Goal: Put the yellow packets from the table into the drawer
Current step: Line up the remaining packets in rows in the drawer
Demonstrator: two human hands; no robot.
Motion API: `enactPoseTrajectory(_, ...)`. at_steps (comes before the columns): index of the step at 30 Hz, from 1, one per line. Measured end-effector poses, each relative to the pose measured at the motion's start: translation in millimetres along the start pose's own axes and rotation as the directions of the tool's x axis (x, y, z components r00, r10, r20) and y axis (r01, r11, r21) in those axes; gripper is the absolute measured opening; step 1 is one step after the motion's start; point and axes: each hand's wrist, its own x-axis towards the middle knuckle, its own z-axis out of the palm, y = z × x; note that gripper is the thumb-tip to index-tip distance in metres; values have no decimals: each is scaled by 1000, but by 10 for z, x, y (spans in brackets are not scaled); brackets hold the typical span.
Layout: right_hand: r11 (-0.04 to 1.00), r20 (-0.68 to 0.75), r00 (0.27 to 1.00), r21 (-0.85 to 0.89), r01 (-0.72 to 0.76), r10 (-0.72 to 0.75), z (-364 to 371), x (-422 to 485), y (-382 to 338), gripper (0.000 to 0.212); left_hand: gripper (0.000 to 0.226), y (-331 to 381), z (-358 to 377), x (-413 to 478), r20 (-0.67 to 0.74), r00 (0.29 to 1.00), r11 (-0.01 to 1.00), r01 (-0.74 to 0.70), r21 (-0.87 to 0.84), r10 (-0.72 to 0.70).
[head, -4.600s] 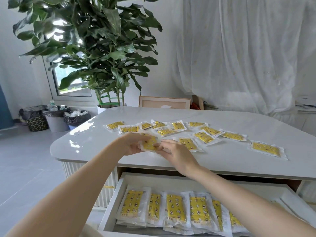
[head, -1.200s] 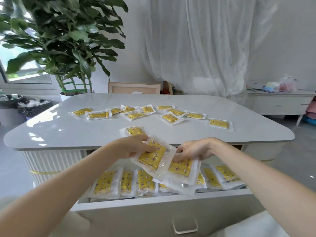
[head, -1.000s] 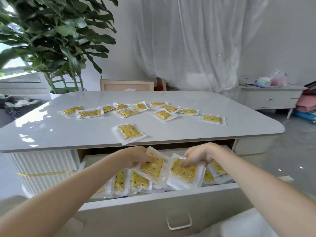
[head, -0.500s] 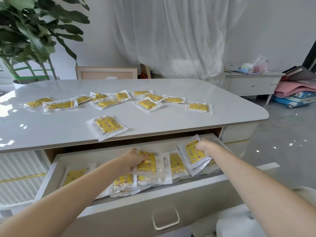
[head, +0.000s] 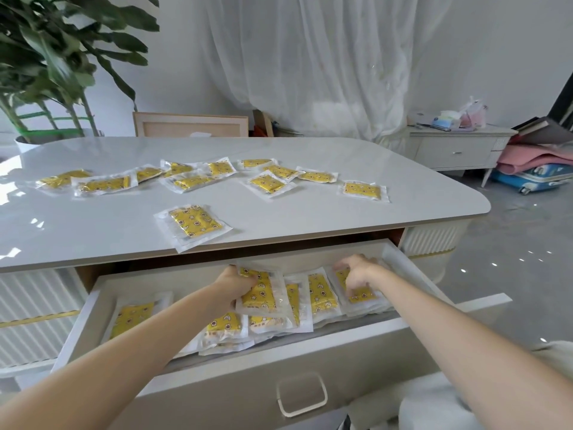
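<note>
Plant [head: 55, 57]: we see a big leafy green one far beyond the grip of the left hand [head: 231, 288] and off to its left, with green bands around the stems.
Pot [head: 26, 144]: white, under the plant.
Curtain [head: 310, 57]: sheer white, hanging far beyond the grip and spreading to its right.
Wooden panel [head: 190, 125]: pale and framed, upright, beyond the grip and slightly left.
Side cabinet [head: 455, 152]: low and cream, well right of the grip and farther off.
On it: we make out a tissue box [head: 446, 122] beside a pinkish bag [head: 473, 113].
Pink blanket [head: 533, 157]: folded, farther right, on a blue suitcase [head: 538, 180].
Floor [head: 511, 274]: grey, glossy, right of the grip.
</note>
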Motion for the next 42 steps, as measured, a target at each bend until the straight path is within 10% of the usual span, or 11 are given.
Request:
enactPoseTrajectory(4,986,235,969,-125,106,-75,15,-132,-77,85,26,-15,-11,-23,5,1000,999,-28,39,28)
enactPoseTrajectory(8,982,91,987,-126,143,-133,51,-162,-79,67,32,-61,-40,-13,0,1000,999,-31,21,31)
enactPoseTrajectory(11,974,-22,975,51,221,-220,17,-185,-169,56,34,-94,-82,2,-28,999,999,-34,27,35)
enactPoseTrajectory(17,819,305,886,559,132,-350,70,-368,-640,41,8,-107,-187,33,-37,999,1000,-19,-20,18)
enactPoseTrajectory(25,756,256,932,654,28,-256,246,-373,-867,39,27,-147,-390,-114,39,998,996,-47,-79,50)
enactPoseTrajectory(42,934,-71,992,351,-69,100,214,-85,-494,51,57,-421,-1017,-92,-136,984,832,-18,554,112)
